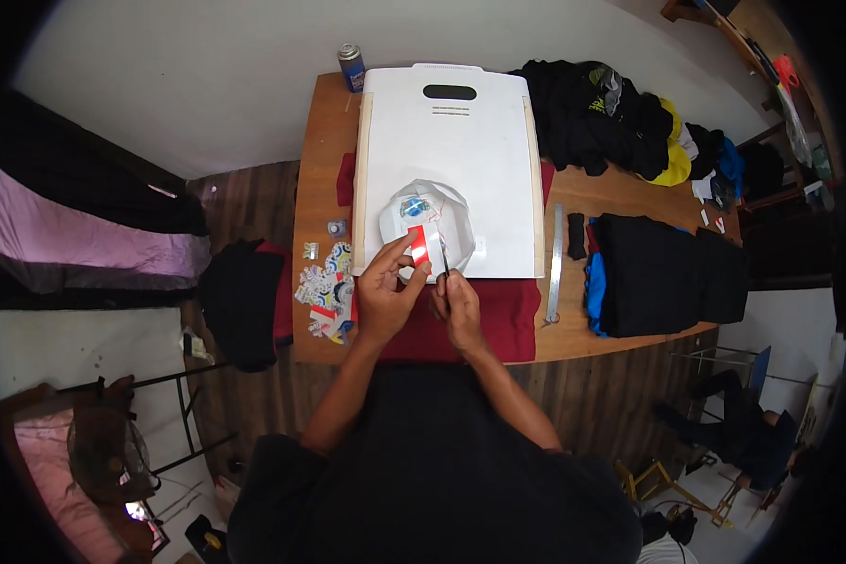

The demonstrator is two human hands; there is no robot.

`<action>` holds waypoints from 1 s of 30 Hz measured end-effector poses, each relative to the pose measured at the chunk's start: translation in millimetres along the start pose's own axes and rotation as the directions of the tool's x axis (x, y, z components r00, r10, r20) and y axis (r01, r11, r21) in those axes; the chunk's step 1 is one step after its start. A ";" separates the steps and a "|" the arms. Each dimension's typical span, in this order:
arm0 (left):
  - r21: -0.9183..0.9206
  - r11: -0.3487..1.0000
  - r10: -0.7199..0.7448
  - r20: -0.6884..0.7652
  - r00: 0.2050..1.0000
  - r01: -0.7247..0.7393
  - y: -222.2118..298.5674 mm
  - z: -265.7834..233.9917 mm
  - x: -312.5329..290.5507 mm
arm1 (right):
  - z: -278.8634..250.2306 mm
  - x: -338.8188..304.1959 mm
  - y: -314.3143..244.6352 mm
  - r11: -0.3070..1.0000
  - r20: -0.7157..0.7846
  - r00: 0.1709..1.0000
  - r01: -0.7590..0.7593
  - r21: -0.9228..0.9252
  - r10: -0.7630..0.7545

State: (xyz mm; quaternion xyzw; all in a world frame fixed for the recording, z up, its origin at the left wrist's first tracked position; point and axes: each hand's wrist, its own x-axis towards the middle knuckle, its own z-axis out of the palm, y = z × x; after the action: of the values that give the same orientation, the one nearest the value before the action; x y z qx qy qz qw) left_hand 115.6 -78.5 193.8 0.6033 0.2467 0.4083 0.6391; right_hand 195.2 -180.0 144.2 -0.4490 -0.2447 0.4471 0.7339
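Note:
My left hand (385, 289) pinches a red and white piece of sticker sheet (419, 247) between thumb and fingers. My right hand (460, 308), just beside it, is closed round a slim dark tool (446, 267); its exact kind is too small to tell. Both hands are over the near end of a large white board (446, 155) with an oval slot. Beneath the sticker piece sits a pale, round-sided container (456, 214), with a small blue round print and scraps showing in it. To the left of my left hand lies a pile of cut printed stickers (325, 287).
The board rests over dark red cloth (423, 324) on a wooden table (324, 179). A steel ruler (556, 263) and folded black garments (649, 277) lie right, heaped clothes (592, 122) far right. A spray can (351, 68) stands far left; another person (747, 423) is at lower right.

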 end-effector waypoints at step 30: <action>0.005 1.000 0.008 0.006 1.000 -0.008 0.6 -0.4 0.0 | 1.2 1.7 0.1 1.000 -0.012 1.000 -0.002 -0.005 0.002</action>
State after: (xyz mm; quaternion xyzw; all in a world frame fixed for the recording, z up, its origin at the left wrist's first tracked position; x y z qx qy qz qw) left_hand 115.1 -78.3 194.4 0.6072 0.2433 0.4084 0.6366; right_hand 195.0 -178.0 144.6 -0.4536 -0.2411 0.4447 0.7337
